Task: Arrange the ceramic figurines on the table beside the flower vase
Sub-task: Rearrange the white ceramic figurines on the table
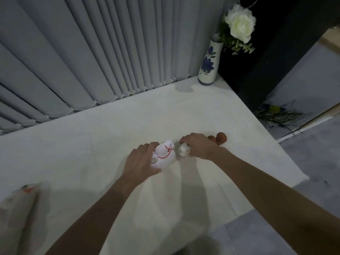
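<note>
A white ceramic figurine with red lines [164, 153] stands mid-table, and my left hand [141, 161] grips it from the left. Just right of it a smaller white figurine [183, 150] sits under the fingers of my right hand [199, 145], which holds it. A brown figurine [219, 138] peeks out behind my right hand, partly hidden. The white vase with blue flower painting [208, 65] stands at the table's far right corner and carries a white rose [241, 23].
The white table [92, 144] runs back to grey vertical blinds [92, 52]. A blurred white object with orange marks [20, 197] lies at the near left edge. The right table edge drops to a grey floor, with dark foliage [279, 115] below.
</note>
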Tool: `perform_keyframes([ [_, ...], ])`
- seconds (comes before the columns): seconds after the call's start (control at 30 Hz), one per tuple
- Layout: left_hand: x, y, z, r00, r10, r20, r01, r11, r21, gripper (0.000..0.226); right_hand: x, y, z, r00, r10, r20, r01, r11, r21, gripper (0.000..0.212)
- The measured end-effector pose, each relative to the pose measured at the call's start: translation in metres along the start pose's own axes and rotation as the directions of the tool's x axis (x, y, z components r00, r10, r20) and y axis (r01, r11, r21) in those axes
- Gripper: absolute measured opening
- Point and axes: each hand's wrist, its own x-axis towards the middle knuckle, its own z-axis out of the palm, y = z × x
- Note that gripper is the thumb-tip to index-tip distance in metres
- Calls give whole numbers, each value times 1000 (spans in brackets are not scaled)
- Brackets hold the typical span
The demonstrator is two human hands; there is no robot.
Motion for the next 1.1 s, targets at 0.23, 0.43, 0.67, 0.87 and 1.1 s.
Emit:
perform_keyframes([
  [0.23, 12, 0, 7, 990, 123, -64, -117, 990, 83, 61, 4, 3, 3, 999, -42, 28, 43, 999, -32, 39],
  [0.43, 7, 1, 7, 965, 253, -74, -228, 943, 242, 73, 4, 5, 5, 999, -48, 16, 48, 999, -3, 34],
  [0.67, 7, -3, 9, 981, 177, 77, -189, 961, 204, 105, 3, 5, 9, 998, -59, 11, 59, 998, -24, 56],
  [0.87, -3, -16, -3, 987, 160, -23, -157, 982, 104, 123, -3, -4, -5, 994, -88, 67, 88, 996, 4, 82],
  [1.1, -42, -66, -43, 973, 50, -224, -30, 995, 92, 119, -22, -33, -66, 992, -119, -45, 120, 992, 38, 106],
])
